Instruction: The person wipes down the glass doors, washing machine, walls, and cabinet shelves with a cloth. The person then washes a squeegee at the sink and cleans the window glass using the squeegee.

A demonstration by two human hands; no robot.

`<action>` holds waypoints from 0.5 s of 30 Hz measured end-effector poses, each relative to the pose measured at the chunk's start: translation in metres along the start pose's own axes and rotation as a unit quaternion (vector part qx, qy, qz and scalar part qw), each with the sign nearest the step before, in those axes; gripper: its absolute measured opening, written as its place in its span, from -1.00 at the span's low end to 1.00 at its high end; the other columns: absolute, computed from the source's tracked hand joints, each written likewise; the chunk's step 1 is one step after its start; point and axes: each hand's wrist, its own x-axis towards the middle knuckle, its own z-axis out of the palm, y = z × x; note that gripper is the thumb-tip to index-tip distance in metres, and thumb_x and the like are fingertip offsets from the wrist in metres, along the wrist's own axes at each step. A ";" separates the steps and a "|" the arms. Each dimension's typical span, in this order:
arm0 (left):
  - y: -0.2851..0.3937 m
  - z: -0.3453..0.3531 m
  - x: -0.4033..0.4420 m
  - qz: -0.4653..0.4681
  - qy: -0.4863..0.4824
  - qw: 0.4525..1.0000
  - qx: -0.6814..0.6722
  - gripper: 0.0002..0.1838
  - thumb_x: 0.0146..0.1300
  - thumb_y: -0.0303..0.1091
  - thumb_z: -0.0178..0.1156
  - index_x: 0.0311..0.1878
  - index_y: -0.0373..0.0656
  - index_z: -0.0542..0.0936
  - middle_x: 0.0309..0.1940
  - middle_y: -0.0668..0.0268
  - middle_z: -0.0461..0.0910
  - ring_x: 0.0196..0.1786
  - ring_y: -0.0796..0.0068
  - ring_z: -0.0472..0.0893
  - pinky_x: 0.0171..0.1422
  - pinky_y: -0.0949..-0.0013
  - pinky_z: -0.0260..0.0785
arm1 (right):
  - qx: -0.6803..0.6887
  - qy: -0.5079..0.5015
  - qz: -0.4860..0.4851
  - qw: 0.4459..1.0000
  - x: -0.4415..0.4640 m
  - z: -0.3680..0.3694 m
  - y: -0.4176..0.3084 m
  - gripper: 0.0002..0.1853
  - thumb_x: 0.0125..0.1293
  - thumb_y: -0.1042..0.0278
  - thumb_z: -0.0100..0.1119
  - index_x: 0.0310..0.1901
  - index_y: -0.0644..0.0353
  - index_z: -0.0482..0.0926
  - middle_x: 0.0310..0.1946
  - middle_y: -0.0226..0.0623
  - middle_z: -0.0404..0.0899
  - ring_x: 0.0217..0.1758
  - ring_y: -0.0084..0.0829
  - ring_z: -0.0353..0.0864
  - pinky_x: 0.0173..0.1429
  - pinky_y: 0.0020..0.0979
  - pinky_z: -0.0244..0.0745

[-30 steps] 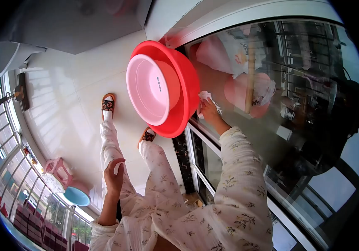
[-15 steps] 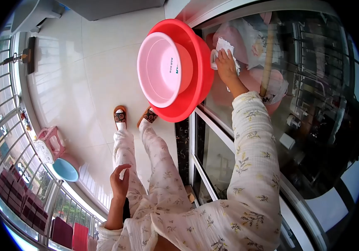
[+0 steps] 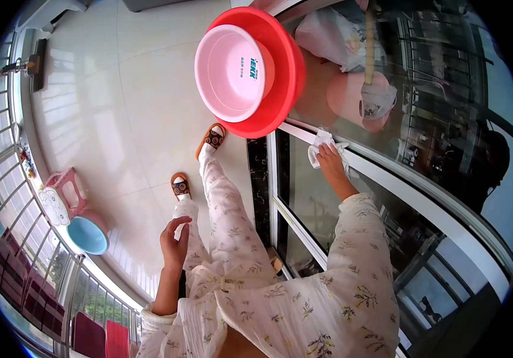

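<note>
Sleeves [image 3: 364, 238], white with a sprig print, nearest the view, both worn by the person.

Left hand [image 3: 174, 243]: raised over the trouser leg, thumb and fingers loosely curved with a gap between, nothing seen in it.

Right hand [image 3: 330, 160]: palm down, fingers close together, holding a white cloth [image 3: 314, 156] against the frame.

The white cloth: crumpled, thin, spread partly beyond the fingers, lying on the white frame rail [image 3: 424, 194] below the large glass pane [image 3: 319, 71]. Whether it is damp, cannot tell.

Handling note, by judgement: fold the cloth into a flat pad so that no loose corner drags; press evenly with the finger pads, and work along the rail in long, overlapping strokes. Where rail meets glass, one fingertip wrapped in cloth suits the groove better than a broad palm. A clean fold is best turned out when the used face soils.

Red basin [image 3: 286, 65]: large, beside the near end of the rail, close enough to be knocked by a wide stroke. Pink basin [image 3: 226, 71]: smaller, set within it, lettered inside.

Slippers [image 3: 213, 138], brown-edged, on the tiled floor [image 3: 149, 101].

Farther off: pink stool [image 3: 68, 191], light-blue basin [image 3: 87, 234] beside it, metal railing.
</note>
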 end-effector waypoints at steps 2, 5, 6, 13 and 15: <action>-0.020 -0.013 -0.015 0.028 -0.008 1.000 0.003 -0.85 0.24 -0.62 0.16 -0.15 -0.27 0.63 -0.18 0.18 0.71 -0.05 0.29 0.69 0.13 0.34 0.45 | 0.021 -0.055 0.072 0.996 -0.060 -0.029 -0.015 -0.80 0.25 0.39 0.06 -0.16 0.11 0.65 0.14 -0.23 0.54 0.35 -0.29 0.38 0.49 -0.14 0.08; -0.037 -0.032 -0.041 0.031 -0.024 0.999 0.009 -0.84 0.22 -0.63 0.16 -0.15 -0.27 0.63 -0.19 0.19 0.71 -0.06 0.28 0.69 0.15 0.34 0.44 | 0.050 -0.024 0.102 0.993 -0.166 -0.059 -0.006 -0.76 0.26 0.46 0.05 -0.08 0.11 0.63 0.28 -0.23 0.45 0.43 -0.25 0.30 0.51 -0.11 0.09; -0.042 -0.038 -0.048 0.037 -0.030 0.999 0.016 -0.85 0.22 -0.63 0.16 -0.16 -0.28 0.63 -0.20 0.19 0.71 -0.07 0.28 0.69 0.14 0.33 0.45 | 0.041 -0.006 0.124 0.991 -0.188 -0.079 -0.003 -0.73 0.25 0.50 0.06 -0.03 0.11 0.62 0.32 -0.22 0.40 0.46 -0.24 0.27 0.51 -0.07 0.08; -0.073 -0.040 -0.080 0.060 -0.060 0.996 0.036 -0.86 0.22 -0.61 0.15 -0.17 -0.27 0.63 -0.21 0.17 0.71 -0.09 0.25 0.69 0.09 0.33 0.46 | -0.131 0.115 0.332 0.927 -0.231 -0.245 0.007 -0.44 0.10 0.58 0.28 0.20 0.05 0.52 0.44 -0.24 0.27 0.53 -0.18 0.16 0.49 0.09 0.02; -0.084 -0.028 -0.087 0.047 -0.066 0.997 0.017 -0.86 0.22 -0.61 0.15 -0.17 -0.27 0.62 -0.21 0.16 0.70 -0.10 0.24 0.69 0.08 0.33 0.46 | -0.135 0.065 0.356 0.923 -0.226 -0.237 -0.001 -0.37 0.02 0.55 0.36 0.21 0.01 0.51 0.46 -0.28 0.22 0.54 -0.19 0.13 0.50 0.09 0.00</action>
